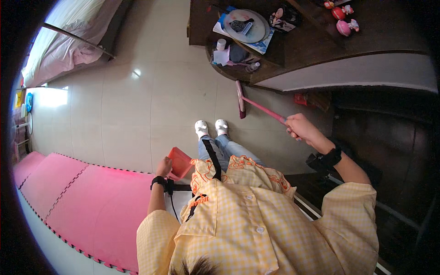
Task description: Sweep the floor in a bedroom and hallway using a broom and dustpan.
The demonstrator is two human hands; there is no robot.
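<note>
In my right hand (302,129) is the pink handle (263,109) of a broom, gripped out to the right of my body. The broom's head (240,99), pink with dark red bristles, is at floor level beside the rounded end of a dark wooden desk. A red-pink plastic dustpan (180,163) hangs from my left hand (164,167) near my left hip. My fingers close around its near edge, and the exact grip is partly hidden. Both my white shoes (211,128) stand on the tiled floor (127,120) between the two tools.
Pink foam mats (113,206) cover the floor at left. The dark wooden desk (309,51) holds a brush (239,25), bottles and small toys (343,27). A red basket (300,99) sits beneath it. A bed with pale bedding (75,51) stands at upper left, dark furniture (385,134) at right.
</note>
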